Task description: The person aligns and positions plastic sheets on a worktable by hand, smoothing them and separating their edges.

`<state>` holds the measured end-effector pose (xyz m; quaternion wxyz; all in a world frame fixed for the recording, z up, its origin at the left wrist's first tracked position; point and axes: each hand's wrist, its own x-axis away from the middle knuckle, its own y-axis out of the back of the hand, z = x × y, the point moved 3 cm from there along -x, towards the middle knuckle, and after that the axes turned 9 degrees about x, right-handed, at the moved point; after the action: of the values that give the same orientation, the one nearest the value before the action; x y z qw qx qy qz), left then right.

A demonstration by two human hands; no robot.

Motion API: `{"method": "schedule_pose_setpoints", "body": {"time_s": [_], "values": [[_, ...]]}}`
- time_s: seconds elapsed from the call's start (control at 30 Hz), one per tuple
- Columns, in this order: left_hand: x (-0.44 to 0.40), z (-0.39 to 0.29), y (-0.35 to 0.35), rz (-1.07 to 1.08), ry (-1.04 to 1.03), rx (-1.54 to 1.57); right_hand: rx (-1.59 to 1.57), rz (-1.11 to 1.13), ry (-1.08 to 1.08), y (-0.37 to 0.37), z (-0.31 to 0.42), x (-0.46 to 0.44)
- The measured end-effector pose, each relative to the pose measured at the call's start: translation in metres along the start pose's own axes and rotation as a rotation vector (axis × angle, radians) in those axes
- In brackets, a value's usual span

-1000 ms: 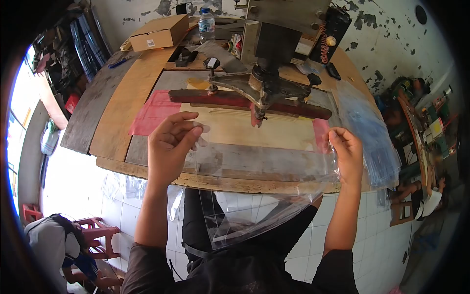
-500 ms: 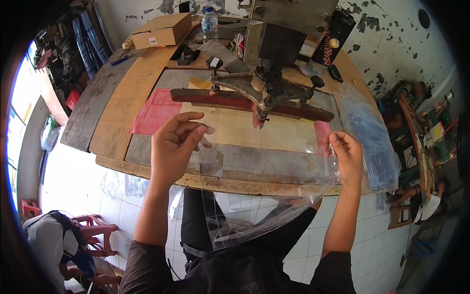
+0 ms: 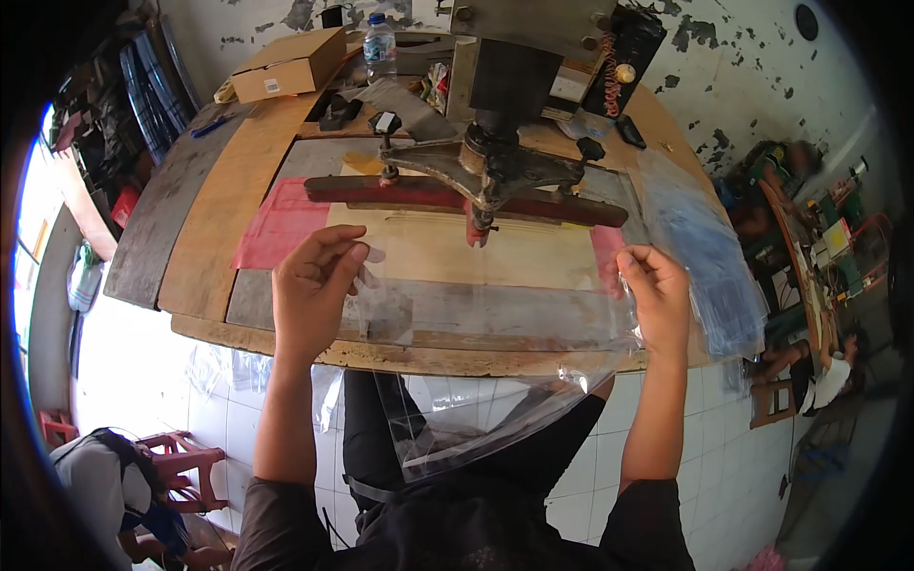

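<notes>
A clear plastic sheet (image 3: 495, 319) hangs between both hands over the table's front edge, its lower part above my lap. My left hand (image 3: 319, 285) pinches its upper left corner, thumb against the fingers. At the upper right corner my right hand (image 3: 657, 285) is closed on the same sheet. Behind the sheet lies a yellowish board (image 3: 447, 243) on a pink sheet (image 3: 283, 224). Above the board is the press's long dark red bar (image 3: 409, 193), held by a metal bracket (image 3: 447, 157). Neither hand touches the bar.
Stacked bluish plastic sheets (image 3: 705, 257) lie on the table's right side. At the back stand a cardboard box (image 3: 290, 71), a water bottle (image 3: 379, 52) and a black box (image 3: 633, 57). A person (image 3: 100, 485) is at lower left; others are at far right.
The whole view has shifted, so the table and hands appear slightly further left. Both hands keep their hold on the plastic sheet, with little change in pose.
</notes>
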<state>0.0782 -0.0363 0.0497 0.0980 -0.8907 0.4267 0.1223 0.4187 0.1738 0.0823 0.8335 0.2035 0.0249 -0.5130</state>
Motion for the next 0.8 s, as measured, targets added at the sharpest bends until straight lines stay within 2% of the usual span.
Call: {"method": "schedule_pose_setpoints", "body": {"time_s": [0.4,0.63,0.7,0.77,0.8], "values": [[-0.014,0.026,0.003,0.055,0.022,-0.047,0.066,0.087,-0.078,-0.011,-0.020,-0.011],[-0.031,0.062,-0.007,0.132,0.120,-0.294,0.203,0.144,-0.205,-0.022,-0.079,-0.037],[-0.041,0.082,-0.010,0.233,0.017,-0.438,0.353,0.192,-0.216,-0.024,-0.088,-0.047],[-0.049,0.082,-0.015,0.242,-0.023,-0.472,0.412,0.199,-0.253,-0.028,-0.095,-0.057],[-0.053,0.079,-0.018,0.246,-0.107,-0.541,0.472,0.204,-0.291,-0.029,-0.098,-0.060]]}}
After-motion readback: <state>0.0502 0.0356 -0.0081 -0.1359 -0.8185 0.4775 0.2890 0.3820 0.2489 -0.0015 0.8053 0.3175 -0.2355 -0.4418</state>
